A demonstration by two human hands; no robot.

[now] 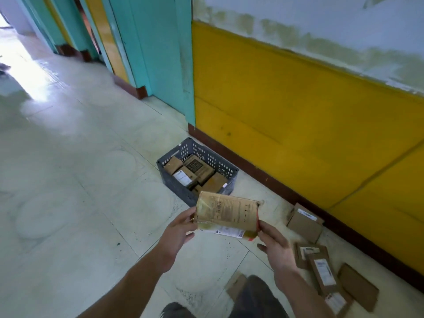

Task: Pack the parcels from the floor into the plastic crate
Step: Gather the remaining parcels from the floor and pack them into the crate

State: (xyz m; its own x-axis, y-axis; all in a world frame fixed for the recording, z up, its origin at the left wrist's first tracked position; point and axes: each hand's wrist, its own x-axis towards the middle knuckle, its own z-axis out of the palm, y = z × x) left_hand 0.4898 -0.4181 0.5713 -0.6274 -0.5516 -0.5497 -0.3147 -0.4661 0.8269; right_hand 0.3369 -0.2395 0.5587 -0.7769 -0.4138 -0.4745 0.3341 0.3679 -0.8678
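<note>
We've got one taped cardboard parcel (pixel 227 214) up in the air w/ both hands, just near of the grey plastic crate (pixel 176 187), which sits on the floor (pixel 91 180) against the yellow wall (pixel 298 111). Left hand (pixel 181 228) pinches the parcel's left edge, fingers curled behind. Right hand (pixel 274 244) grips the bottom right corner. A white label shows under the lower edge; can't tell if that's a 2nd parcel or the same one's underside.

Risks, as we judge them:
- Both grips are at the edges only, so a fwd tilt could let the parcel slip before it's over the rim.
- If it's 2 items, the lower one may drop out.
- The crate already holds several boxes (pixel 199 167), packed unevenly, so a parcel dropped flat on top may sit proud or slide off.
- More floor parcels (pixel 305 222) lie near right along the wall, and the nearest parcel (pixel 236 285) is by our knee (pixel 257 294), so it's easy to kick or step on.
</note>
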